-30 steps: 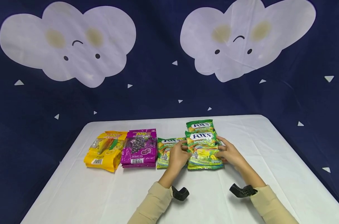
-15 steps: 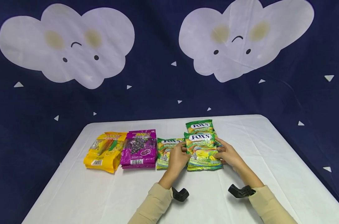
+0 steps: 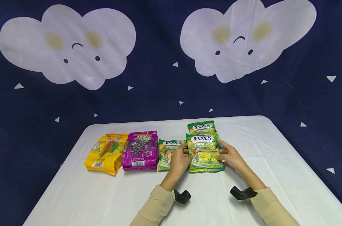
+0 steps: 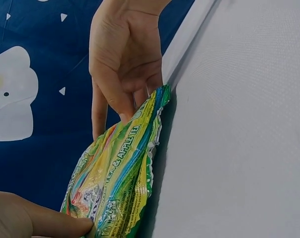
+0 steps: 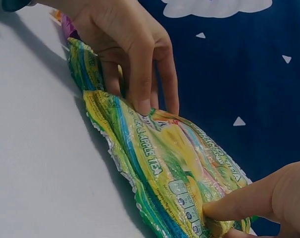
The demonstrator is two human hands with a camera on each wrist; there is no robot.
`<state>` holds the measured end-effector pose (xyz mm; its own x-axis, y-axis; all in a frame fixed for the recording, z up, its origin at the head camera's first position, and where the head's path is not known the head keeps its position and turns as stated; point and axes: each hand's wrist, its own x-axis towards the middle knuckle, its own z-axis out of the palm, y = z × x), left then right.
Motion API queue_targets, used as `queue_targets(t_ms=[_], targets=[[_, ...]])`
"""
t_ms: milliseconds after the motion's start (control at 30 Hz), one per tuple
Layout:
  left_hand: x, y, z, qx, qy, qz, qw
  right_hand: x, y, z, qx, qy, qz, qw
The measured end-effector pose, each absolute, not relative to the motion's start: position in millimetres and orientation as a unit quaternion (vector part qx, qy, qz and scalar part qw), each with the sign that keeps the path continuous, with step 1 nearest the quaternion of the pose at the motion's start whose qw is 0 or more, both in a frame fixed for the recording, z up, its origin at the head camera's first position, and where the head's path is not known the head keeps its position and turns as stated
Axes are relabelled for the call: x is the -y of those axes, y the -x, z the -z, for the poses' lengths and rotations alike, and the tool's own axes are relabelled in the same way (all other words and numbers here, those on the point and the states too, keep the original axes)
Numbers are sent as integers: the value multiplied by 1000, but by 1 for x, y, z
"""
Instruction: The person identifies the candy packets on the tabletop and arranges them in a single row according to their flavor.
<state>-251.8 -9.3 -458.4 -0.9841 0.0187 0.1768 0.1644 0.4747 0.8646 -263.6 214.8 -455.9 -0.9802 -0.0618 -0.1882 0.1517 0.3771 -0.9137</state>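
Note:
In the head view, a green FOX'S Spring Tea candy bag (image 3: 204, 152) lies at the front of the right-hand group, with a hand at each side. My left hand (image 3: 180, 157) pinches its left edge, the thumb (image 4: 66, 223) pressed on the front in the left wrist view. My right hand (image 3: 232, 157) grips the right edge, with its thumb (image 5: 239, 203) on the printed face in the right wrist view. Behind it, overlapped, a second green candy bag (image 3: 201, 126) shows its top. Another green candy bag (image 3: 164, 158) sits to the left, partly covered by my left hand.
Left of the green bags stand a purple grape candy bag (image 3: 140, 152) and a yellow candy bag (image 3: 106, 153), side by side in a row. All rest on a white-covered table (image 3: 103, 197) before a dark blue cloth backdrop (image 3: 156, 103) with clouds.
The front green bag has settled slightly lower and its front has smoothed out, both hands keeping hold. The other bags have stayed in place; the head view shifted a little.

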Motion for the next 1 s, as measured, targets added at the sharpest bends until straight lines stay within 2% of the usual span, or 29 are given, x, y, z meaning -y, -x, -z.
queue_targets(t_ms=[667,1000], targets=[[8,250,459,873,66,474,95,-210,257,453,-874,-24,483,43],[8,250,460,875,67,470,97,-214,256,452,-867,-9,493,72]])
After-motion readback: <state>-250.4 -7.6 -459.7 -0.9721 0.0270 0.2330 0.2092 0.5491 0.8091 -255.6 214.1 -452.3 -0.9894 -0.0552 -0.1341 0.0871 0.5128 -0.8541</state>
